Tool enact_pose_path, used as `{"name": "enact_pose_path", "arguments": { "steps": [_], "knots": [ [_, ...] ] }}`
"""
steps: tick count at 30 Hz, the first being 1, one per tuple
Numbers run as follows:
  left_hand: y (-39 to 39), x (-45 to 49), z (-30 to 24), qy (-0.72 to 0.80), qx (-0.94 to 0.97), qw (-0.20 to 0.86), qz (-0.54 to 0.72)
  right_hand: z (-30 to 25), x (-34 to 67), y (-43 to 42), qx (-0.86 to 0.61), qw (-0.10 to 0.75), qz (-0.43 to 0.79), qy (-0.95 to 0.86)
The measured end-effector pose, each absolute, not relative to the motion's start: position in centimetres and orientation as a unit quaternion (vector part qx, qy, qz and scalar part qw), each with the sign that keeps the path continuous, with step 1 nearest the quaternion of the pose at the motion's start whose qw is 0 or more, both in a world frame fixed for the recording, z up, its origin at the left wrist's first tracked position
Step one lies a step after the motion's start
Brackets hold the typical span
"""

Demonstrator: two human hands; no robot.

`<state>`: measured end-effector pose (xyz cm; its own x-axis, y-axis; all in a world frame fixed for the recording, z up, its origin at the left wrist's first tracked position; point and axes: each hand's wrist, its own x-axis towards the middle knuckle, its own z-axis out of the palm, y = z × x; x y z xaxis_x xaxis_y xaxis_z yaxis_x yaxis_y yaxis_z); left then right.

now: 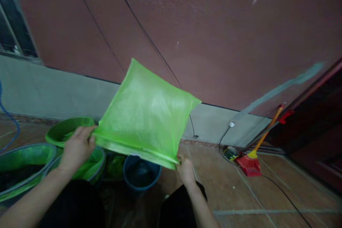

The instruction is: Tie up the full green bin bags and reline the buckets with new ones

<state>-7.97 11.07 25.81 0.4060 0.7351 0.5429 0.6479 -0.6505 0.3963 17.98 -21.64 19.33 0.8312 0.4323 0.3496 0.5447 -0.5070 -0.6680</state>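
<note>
At frame centre I hold a puffed green bag [145, 114] up, my left hand [77, 146] pinching its lower left corner, my right hand [185, 170] gripping its lower right. Below it sits a blue bucket [141, 174]; green tubs [24, 167] stand lower left.

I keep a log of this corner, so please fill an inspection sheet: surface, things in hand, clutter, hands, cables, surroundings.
Surface: brown tiled floor with pale grout lines.
Things in hand: green plastic bag, puffed out, held up by its lower edge.
Clutter: green basins at left; blue bucket below the bag; red dustpan and broom by the wall.
Hands: left hand and right hand each grip the bag's edge.
Cables: black cables cross the wall; socket low down; blue hose far left.
Surroundings: maroon wall with a grey base; window; dark doorway.
</note>
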Motion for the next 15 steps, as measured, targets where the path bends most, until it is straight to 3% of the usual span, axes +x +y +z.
{"name": "enact_pose_path", "arguments": {
  "steps": [2, 5, 7, 9, 12, 14, 15],
  "knots": [
    [10.6, -7.4, 21.5, 0.459, 0.843, 0.071, 0.272, 14.2, 17.0, -21.6, -0.898, 0.37, 0.047, -0.232],
    [10.7, -7.2, 20.3, 0.502, 0.837, 0.061, 0.209, 13.4, 17.4, -22.2, -0.872, 0.438, 0.049, -0.215],
    [11.0, -7.0, 22.4, 0.524, 0.823, 0.047, 0.212, 16.6, 18.6, -22.5, -0.84, 0.503, 0.023, -0.202],
    [11.2, -6.7, 24.9, 0.529, 0.796, 0.043, 0.292, 20.3, 19.5, -22.8, -0.796, 0.559, -0.07, -0.22],
    [10.8, -6.7, 25.8, 0.516, 0.751, 0.059, 0.407, 21.9, 18.9, -23.1, -0.739, 0.573, -0.232, -0.267],
    [10.1, -7.3, 23.8, 0.549, 0.751, 0.076, 0.359, 19.5, 17.2, -23.5, -0.755, 0.538, -0.242, -0.287],
    [9.7, -7.7, 22.4, 0.561, 0.775, 0.1, 0.274, 17.7, 16.2, -23.7, -0.785, 0.511, -0.179, -0.302]
  ]
}}
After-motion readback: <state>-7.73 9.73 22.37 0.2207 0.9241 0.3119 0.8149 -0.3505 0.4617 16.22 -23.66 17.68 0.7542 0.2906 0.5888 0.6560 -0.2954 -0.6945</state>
